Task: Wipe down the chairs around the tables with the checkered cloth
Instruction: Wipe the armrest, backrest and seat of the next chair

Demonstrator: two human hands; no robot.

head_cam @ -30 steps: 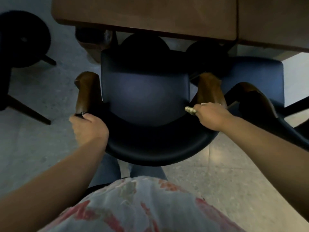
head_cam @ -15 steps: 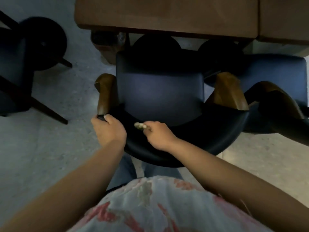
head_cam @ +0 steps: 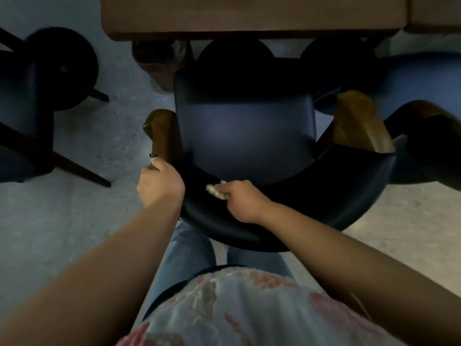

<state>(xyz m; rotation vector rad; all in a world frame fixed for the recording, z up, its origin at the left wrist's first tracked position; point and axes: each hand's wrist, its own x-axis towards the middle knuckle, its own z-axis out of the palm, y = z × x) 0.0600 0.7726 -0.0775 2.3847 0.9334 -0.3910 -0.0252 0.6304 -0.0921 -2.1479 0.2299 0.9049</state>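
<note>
Head view: the right hand (head_cam: 243, 201) pinches the bunched cloth (head_cam: 216, 190) against the left part of the chair (head_cam: 245, 136) backrest's top edge, about where it was half a second ago; a second ago it was at the right armrest (head_cam: 359, 123). The left hand (head_cam: 159, 183) is just beside it and still grips the rear of the left armrest (head_cam: 162, 132). The seat is tucked under the worktop (head_cam: 249, 16). Another chair (head_cam: 25, 101) stands at far left on the floor (head_cam: 62, 221).

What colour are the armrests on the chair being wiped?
Brown wood; the head view shows the armrests on the dark blue chair.
</note>
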